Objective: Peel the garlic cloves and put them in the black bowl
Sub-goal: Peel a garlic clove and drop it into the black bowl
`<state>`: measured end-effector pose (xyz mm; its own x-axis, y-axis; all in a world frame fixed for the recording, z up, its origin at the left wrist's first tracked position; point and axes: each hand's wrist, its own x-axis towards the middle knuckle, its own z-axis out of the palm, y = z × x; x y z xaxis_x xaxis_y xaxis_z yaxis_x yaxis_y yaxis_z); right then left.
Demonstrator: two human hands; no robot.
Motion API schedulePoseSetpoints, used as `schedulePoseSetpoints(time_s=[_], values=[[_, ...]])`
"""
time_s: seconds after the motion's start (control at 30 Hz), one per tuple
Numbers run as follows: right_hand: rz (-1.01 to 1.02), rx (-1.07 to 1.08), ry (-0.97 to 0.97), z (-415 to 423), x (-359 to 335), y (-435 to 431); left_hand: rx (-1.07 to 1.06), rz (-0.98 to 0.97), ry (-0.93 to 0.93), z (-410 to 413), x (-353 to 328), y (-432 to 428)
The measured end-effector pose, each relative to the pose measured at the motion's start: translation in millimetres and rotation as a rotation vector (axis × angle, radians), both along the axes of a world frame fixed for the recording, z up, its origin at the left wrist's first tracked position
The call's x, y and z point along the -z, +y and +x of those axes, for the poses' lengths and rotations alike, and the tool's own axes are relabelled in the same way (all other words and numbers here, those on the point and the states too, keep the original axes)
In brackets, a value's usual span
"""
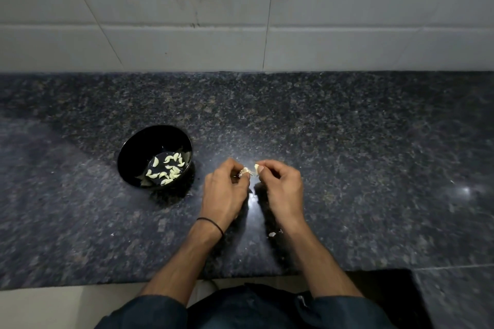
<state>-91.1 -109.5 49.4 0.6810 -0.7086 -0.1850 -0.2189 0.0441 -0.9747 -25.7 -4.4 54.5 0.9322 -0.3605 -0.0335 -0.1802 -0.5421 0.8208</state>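
Over the near worktop (347, 155), both hands busy peeling.
Left hand (226, 192) pinches a papery garlic piece (244, 171), right hand (282, 187) a clove (257, 168); the black bowl (133, 147) sits left, holding peeled cloves (168, 169). A slip could drop the clove, or skin could ride into the bowl.

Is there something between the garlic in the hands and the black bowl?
Nothing visible. Only countertop lies between the left hand, which pinches the garlic, and the open black bowl to its left.

One black bowl (133, 152); roughly fifteen peeled cloves (155, 161); left hand (224, 191), right hand (283, 187).
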Motion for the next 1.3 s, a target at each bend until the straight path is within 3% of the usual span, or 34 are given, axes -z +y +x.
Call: schedulePoseSetpoints(time_s=[0.17, 0.3, 0.47, 0.77, 1.0, 1.07, 1.17, 1.3], values=[[0.361, 0.006, -0.049, -6, 7, -20, 0.02, 0.009, -0.012, -3, 7, -7], [0.493, -0.004, -0.1, -12, 11, -30, 0.004, 0.039, -0.038, -3, 19, -14], [0.544, -0.013, -0.162, -22, 16, -46, -0.022, 0.085, -0.116, -1, 34, -25], [0.441, -0.13, -0.173, -33, 25, -52, 0.007, 0.134, -0.18, 1, 47, -31], [0.393, -0.135, -0.166, -33, 17, -53, -0.018, 0.002, -0.308, -13, 26, -27], [0.36, -0.131, -0.166, -33, 14, -53, -0.061, -0.115, -0.231, -28, 10, -29], [0.316, -0.137, -0.17, -34, 8, -54, -0.069, -0.298, 0.059, -45, -1, -35], [0.266, -0.171, -0.183, -35, 6, -53, -0.055, -0.369, 0.194, -43, 6, -39]])
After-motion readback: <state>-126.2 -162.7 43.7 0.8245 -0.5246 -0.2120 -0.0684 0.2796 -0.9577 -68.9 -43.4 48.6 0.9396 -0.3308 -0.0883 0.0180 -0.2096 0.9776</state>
